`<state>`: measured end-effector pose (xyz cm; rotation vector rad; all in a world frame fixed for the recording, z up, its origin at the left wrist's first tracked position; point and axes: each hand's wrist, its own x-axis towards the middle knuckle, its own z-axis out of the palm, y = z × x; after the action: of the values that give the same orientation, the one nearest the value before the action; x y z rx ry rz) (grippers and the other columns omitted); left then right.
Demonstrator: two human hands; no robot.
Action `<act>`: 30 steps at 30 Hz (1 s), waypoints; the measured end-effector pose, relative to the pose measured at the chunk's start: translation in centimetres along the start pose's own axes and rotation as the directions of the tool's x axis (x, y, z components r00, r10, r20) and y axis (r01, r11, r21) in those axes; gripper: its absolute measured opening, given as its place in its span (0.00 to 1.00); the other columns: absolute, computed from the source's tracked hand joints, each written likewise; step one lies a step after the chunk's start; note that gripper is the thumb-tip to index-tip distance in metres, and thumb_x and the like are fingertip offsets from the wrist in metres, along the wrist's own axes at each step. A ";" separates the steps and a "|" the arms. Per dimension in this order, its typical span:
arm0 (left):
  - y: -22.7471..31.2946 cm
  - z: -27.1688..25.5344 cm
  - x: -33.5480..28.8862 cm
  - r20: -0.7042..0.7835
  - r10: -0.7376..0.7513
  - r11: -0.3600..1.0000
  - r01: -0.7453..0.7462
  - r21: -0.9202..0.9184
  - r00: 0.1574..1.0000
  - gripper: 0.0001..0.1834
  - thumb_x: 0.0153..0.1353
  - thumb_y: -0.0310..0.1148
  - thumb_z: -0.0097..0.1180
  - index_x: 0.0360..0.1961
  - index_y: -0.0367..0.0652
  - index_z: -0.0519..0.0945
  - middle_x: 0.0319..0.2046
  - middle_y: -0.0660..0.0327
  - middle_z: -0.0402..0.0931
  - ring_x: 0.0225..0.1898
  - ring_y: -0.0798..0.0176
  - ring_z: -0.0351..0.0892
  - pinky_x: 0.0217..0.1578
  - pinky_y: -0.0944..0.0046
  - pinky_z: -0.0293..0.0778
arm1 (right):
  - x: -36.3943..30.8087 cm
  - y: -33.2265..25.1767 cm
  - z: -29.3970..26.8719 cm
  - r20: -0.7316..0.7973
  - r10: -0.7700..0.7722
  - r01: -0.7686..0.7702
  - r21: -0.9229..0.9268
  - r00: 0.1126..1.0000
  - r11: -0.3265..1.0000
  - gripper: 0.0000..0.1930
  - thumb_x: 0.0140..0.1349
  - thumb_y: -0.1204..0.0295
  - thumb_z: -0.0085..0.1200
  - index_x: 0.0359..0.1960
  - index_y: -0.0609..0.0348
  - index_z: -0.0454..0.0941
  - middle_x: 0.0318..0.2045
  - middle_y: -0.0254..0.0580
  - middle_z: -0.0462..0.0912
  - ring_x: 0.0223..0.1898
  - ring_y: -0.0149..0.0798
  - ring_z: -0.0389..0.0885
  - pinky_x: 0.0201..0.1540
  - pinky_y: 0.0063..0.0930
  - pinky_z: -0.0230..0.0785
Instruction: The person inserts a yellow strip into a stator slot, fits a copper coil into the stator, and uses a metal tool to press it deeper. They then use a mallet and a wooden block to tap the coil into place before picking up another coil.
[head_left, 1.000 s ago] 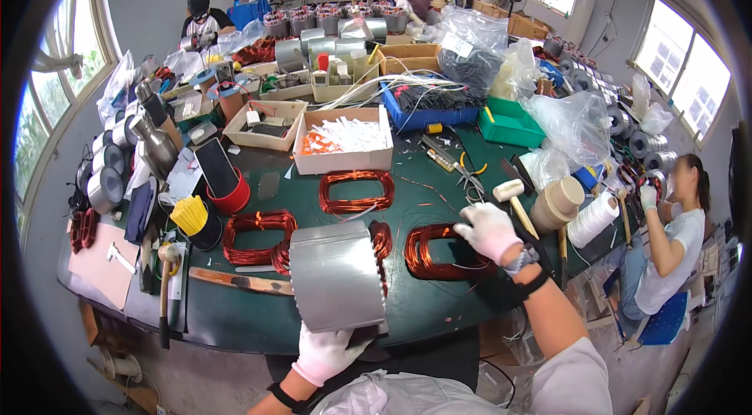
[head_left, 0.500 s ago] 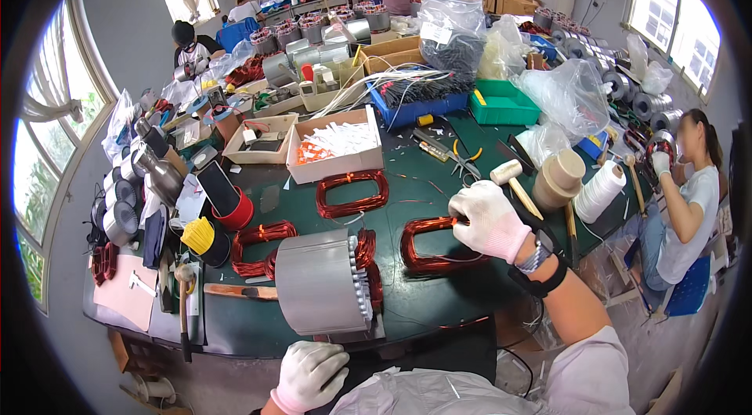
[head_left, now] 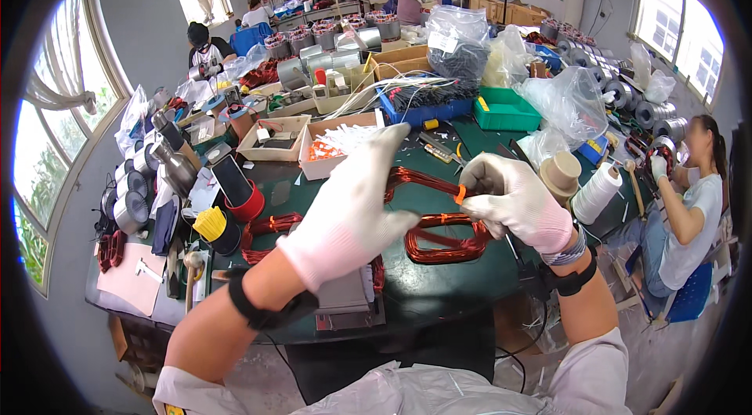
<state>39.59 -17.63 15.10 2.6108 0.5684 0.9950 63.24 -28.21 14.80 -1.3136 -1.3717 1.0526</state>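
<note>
My right hand, in a white glove, is closed on a raised coil of red-brown copper wire, next to its orange tie. My left hand, gloved too, is open beside the coil's left end, thumb and fingers spread. Below the right hand another copper coil lies flat on the green tabletop. Farther left sits one more coil, partly behind my left wrist. Under my left forearm a grey metal motor stator shows only in part.
A box of white and orange strips, a blue tray and a green tray stand beyond. Right are a white thread cone and a beige spool; left, a red phone holder. Co-workers sit and stand around.
My left hand has risen from the table's near edge to the middle, opening out. My right hand has lifted a coil off the table; another coil lies beneath it.
</note>
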 end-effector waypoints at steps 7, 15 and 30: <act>1.2 0.6 4.4 0.241 -0.345 0.833 0.414 -0.367 0.907 0.06 0.69 0.23 0.61 0.45 0.34 0.82 0.31 0.65 0.80 0.32 0.76 0.77 0.35 0.71 0.74 | -1.9 1.5 -1.7 -0.198 -0.119 0.153 0.168 0.973 0.974 0.12 0.64 0.79 0.61 0.48 0.65 0.77 0.35 0.35 0.82 0.21 0.21 0.75 0.23 0.17 0.66; 0.3 2.1 4.3 -0.040 -0.236 0.925 0.212 -0.315 0.971 0.09 0.70 0.31 0.63 0.45 0.37 0.81 0.31 0.64 0.77 0.30 0.76 0.71 0.32 0.68 0.70 | -1.2 9.5 -4.5 -0.066 -0.284 0.291 0.258 0.957 0.921 0.26 0.77 0.59 0.55 0.67 0.67 0.73 0.56 0.49 0.84 0.59 0.40 0.83 0.65 0.37 0.74; 1.7 1.6 4.6 0.193 -0.441 0.664 0.463 -0.587 0.877 0.06 0.76 0.31 0.55 0.49 0.42 0.77 0.21 0.75 0.61 0.18 0.81 0.55 0.19 0.74 0.50 | 3.2 19.0 0.3 0.105 -0.329 0.334 -0.033 0.938 0.942 0.23 0.63 0.82 0.49 0.60 0.59 0.82 0.47 0.34 0.87 0.30 0.24 0.80 0.31 0.20 0.72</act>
<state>44.23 -17.24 17.25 1.7671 0.6941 0.7877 66.71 -23.92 -3.65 -1.0277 -1.6361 0.8638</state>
